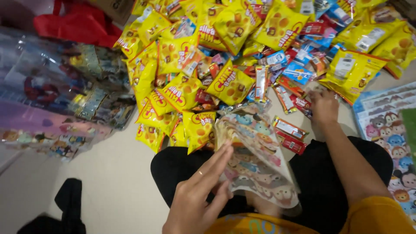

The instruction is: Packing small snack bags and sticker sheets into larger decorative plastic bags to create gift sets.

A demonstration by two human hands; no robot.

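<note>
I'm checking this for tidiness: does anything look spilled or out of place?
Yes. The yellow snack packets and small red and blue sachets lie in a loose heap on the floor, overlapping at all angles. The left hand holds a patterned bag open; nothing looks torn.

Snack packets (pixel 225 82) heaped on the pale floor (pixel 117 173).

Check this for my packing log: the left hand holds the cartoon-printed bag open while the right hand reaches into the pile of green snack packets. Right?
Not quite. The head view shows the snack packets are yellow, not green. The left hand does hold the cartoon-printed bag, and the right hand does reach into the pile.
</note>
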